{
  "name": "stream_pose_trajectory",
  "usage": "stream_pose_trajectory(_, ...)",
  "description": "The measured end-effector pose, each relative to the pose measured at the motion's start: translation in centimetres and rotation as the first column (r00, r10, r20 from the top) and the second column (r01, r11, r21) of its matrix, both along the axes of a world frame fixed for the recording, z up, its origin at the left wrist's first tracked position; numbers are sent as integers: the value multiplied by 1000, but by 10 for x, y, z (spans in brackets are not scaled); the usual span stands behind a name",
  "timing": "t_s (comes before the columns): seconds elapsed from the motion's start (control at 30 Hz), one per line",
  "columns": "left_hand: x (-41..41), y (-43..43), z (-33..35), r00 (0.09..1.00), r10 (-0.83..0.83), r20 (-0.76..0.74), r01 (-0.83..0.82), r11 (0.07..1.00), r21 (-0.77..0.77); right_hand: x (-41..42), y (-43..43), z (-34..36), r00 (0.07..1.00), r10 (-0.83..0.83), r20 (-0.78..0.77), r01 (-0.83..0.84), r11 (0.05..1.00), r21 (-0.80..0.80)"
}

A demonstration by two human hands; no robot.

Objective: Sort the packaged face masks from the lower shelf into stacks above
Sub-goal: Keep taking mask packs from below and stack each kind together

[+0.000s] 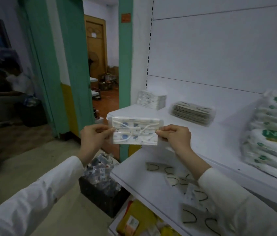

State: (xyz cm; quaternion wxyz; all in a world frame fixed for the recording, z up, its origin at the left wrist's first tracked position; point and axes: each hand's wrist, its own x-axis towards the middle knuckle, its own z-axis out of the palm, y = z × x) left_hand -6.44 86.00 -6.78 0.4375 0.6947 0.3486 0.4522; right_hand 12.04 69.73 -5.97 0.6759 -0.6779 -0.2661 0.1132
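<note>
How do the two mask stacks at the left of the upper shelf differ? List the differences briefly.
The white stack is taller; the grey stack is lower and wider. The white stack's masks look pale, while the grey stack's top mask shows dark ear loops. The white stack stands at the shelf's left end, with the grey stack to its right. Both rest on the upper shelf.

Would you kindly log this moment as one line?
left hand: pinches patterned mask pack, left edge | right hand: pinches its right edge | pack: held up before upper shelf | loose masks: on lower shelf
</note>
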Motion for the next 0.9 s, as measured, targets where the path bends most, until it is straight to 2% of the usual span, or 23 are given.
stream_pose_trajectory(0.23,102,99,32,985,-165,50,158,981,111,89,81,20,999,-49,-24,51,996,77)
stream_pose_trajectory(0.5,218,191,70,955,-287,68,284,957,53,169,155,54,987,-139,83,137,990,29)
stream_pose_trajectory(0.6,265,227,85,932,-361,31,359,932,46,200,177,63,972,-218,87,219,976,-10)
stream_pose_trajectory(0.73,329,268,92,914,-406,-18,406,908,103,237,206,69,908,-413,66,415,910,-21)
stream_pose_trajectory(0.83,365,289,86,902,-422,-93,432,885,175,259,229,67,851,-519,78,525,845,-100)
stream_pose_trajectory(0.9,383,305,80,887,-417,-198,454,865,211,268,243,65,832,-543,112,554,818,-155)
